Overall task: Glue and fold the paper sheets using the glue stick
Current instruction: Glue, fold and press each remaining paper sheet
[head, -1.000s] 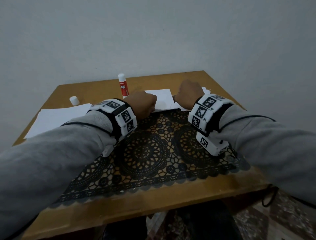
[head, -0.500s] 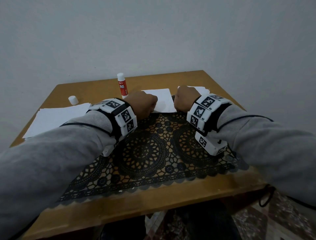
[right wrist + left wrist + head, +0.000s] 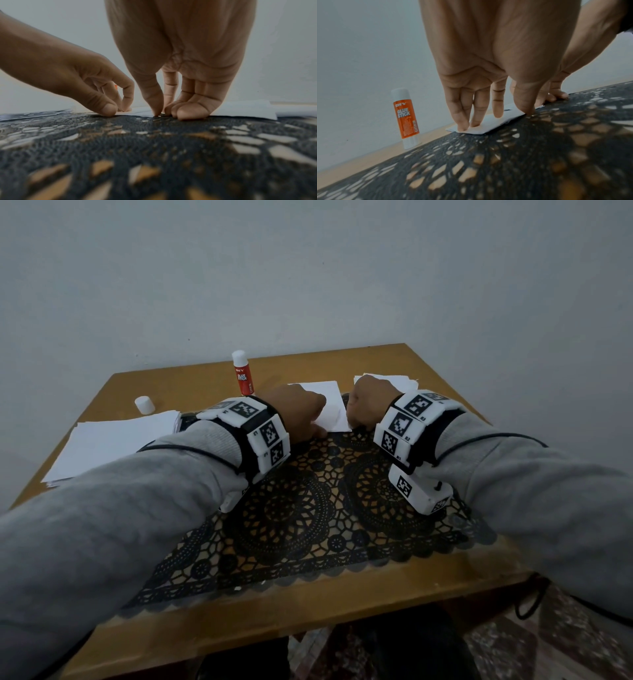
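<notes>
A small folded white paper (image 3: 330, 405) lies at the far edge of the black lace mat (image 3: 301, 508). My left hand (image 3: 308, 419) is on its left part: fingertips (image 3: 464, 125) press on top of the paper (image 3: 489, 125) while the thumb meets its near edge. My right hand (image 3: 366, 405) is at the right near corner, thumb and forefinger pinching the edge (image 3: 158, 113), with the other fingers curled on the mat. The red-and-white glue stick (image 3: 242, 378) stands upright and uncapped behind my left hand, also seen as the glue stick (image 3: 406, 115).
The glue stick's white cap (image 3: 144, 405) sits on the wooden table (image 3: 308, 607) at the far left. A stack of white sheets (image 3: 113, 440) lies to the left of the mat. More folded papers (image 3: 397, 381) lie behind my right hand. A wall stands close behind the table.
My right hand has slid left and nearer along the paper's edge, uncovering the folded papers at the back right. My left hand has hardly moved.
</notes>
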`<action>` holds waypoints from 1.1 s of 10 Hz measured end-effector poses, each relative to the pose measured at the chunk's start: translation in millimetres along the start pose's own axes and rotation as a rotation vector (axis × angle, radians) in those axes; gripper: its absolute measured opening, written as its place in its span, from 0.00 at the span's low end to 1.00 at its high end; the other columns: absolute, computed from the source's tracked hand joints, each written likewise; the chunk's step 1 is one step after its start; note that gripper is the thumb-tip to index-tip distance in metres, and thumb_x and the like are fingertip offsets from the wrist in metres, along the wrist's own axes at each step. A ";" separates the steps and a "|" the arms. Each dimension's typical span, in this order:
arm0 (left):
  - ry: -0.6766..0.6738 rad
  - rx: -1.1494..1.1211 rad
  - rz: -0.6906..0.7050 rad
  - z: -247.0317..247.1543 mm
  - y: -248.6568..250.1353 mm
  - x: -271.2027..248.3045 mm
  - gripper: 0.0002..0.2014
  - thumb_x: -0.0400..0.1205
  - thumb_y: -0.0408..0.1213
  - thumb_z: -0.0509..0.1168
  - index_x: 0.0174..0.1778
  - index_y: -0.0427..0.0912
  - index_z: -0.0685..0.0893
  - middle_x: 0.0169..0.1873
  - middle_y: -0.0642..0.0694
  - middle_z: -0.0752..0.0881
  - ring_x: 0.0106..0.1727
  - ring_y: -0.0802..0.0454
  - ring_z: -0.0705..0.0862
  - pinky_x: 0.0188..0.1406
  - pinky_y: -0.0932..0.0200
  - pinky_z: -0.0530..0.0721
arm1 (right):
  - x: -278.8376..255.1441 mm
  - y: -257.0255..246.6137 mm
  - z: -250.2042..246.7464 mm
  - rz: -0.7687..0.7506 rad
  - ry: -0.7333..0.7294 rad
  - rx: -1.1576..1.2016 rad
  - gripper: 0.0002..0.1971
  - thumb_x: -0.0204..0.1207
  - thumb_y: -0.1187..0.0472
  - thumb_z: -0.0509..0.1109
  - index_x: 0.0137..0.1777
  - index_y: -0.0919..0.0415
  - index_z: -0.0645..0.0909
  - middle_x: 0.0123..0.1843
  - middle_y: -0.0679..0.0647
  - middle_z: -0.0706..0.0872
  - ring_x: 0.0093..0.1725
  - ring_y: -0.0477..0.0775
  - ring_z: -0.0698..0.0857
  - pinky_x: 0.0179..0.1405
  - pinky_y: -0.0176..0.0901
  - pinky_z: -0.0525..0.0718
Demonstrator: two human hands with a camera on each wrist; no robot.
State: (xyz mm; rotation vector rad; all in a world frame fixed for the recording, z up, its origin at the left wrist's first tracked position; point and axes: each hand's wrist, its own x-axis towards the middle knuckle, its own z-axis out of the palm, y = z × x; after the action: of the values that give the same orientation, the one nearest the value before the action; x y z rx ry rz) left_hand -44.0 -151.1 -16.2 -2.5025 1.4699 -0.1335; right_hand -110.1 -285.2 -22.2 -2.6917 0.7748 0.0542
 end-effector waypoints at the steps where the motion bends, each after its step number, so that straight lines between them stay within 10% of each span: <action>1: 0.000 0.042 0.007 -0.5 -1.4 2.8 0.21 0.82 0.57 0.61 0.60 0.44 0.79 0.48 0.44 0.85 0.57 0.44 0.80 0.53 0.54 0.75 | 2.3 1.5 2.1 -0.021 0.019 0.007 0.12 0.74 0.66 0.74 0.55 0.70 0.86 0.49 0.60 0.88 0.46 0.55 0.84 0.45 0.43 0.83; 3: -0.002 0.108 -0.004 -0.6 2.6 6.2 0.23 0.81 0.61 0.57 0.59 0.45 0.79 0.45 0.45 0.85 0.55 0.44 0.81 0.54 0.52 0.76 | 4.5 2.4 8.2 -0.052 0.056 -0.053 0.12 0.74 0.60 0.74 0.35 0.58 0.74 0.44 0.56 0.80 0.42 0.54 0.78 0.31 0.40 0.73; 7: 0.028 0.101 -0.003 1.7 5.3 13.4 0.23 0.82 0.58 0.59 0.60 0.41 0.80 0.51 0.43 0.86 0.54 0.44 0.82 0.52 0.54 0.77 | -0.5 2.3 11.7 -0.106 0.028 -0.059 0.21 0.75 0.47 0.73 0.57 0.64 0.79 0.56 0.64 0.84 0.58 0.66 0.83 0.44 0.46 0.73; 11: 0.129 -0.230 -0.108 -9.6 -14.0 -6.6 0.10 0.82 0.30 0.58 0.55 0.38 0.81 0.50 0.38 0.84 0.53 0.39 0.82 0.41 0.52 0.76 | -8.6 -12.9 3.1 -0.056 0.004 -0.274 0.19 0.82 0.55 0.66 0.32 0.61 0.66 0.31 0.53 0.70 0.28 0.50 0.70 0.24 0.37 0.65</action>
State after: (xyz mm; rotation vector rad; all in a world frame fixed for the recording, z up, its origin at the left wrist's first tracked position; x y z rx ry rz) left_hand -37.2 -140.3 -3.2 -2.8067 1.4729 -0.1557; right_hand -110.4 -269.6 -20.0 -2.9700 0.7404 0.1523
